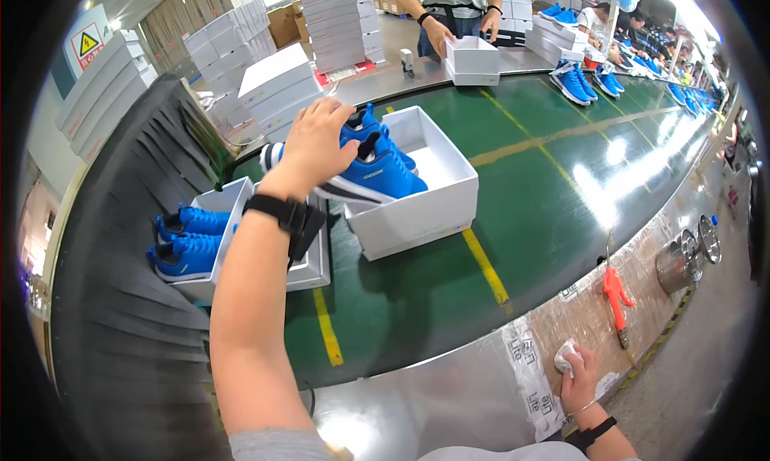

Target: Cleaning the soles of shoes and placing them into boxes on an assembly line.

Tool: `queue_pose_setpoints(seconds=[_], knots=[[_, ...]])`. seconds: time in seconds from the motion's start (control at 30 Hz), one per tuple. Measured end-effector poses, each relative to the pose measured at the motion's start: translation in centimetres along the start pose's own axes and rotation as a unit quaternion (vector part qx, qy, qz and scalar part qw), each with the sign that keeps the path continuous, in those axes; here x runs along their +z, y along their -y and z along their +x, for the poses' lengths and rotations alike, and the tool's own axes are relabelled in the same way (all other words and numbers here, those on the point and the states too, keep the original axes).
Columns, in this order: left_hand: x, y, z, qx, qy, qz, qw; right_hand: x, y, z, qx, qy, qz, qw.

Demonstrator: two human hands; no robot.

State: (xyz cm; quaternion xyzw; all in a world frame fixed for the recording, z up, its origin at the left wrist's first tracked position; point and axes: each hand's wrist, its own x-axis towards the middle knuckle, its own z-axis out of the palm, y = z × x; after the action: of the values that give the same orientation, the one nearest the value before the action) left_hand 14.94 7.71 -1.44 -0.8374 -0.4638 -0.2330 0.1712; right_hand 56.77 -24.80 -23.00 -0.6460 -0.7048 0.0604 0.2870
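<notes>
My left hand [315, 144] is closed around the heel end of a pair of blue sneakers [383, 170] with white soles. They hang tilted over the left side of a white shoebox [421, 220], toes toward its inside. Part of the pair is hidden behind my hand. Low on the right, my right hand [583, 385] pinches a crumpled white wad [566, 359], paper or cloth, above the taped cardboard on the bench edge. To the left stands another white box [210, 278] with blue sneakers [191, 248] in it, partly behind my forearm.
The boxes stand on a green conveyor belt [401, 300] with yellow lines. An orange air gun [616, 300] and a metal can [678, 262] lie along the near edge. Across the belt a person handles a white box [472, 60]. Stacked boxes [333, 28] rise behind.
</notes>
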Motion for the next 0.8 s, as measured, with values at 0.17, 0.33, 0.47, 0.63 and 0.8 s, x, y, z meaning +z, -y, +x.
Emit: queue_pose_setpoints(seconds=[0.17,0.33,0.47,0.63,0.8], knots=[[5.6,1.8,5.6,-0.095,0.284,0.172,0.939,0.3,-0.7,-0.4,-0.004,-0.017,-0.015,1.000],[9.2,2.2,6.1,-0.119,0.340,0.327,0.874,0.9,-1.3,-0.2,-0.002,-0.024,-0.019,1.000],[9.9,3.5,3.9,-0.046,0.257,0.395,0.881,0.1,-0.9,-0.1,-0.011,-0.029,-0.016,0.999],[2.5,1.0,1.4,-0.109,0.194,0.354,0.909,0.2,-1.3,-0.7,-0.020,-0.050,0.009,0.999],[-8.8,-3.8,1.3,-0.076,0.115,0.355,0.925,0.1,-1.6,-1.4,-0.034,-0.069,0.020,0.997]])
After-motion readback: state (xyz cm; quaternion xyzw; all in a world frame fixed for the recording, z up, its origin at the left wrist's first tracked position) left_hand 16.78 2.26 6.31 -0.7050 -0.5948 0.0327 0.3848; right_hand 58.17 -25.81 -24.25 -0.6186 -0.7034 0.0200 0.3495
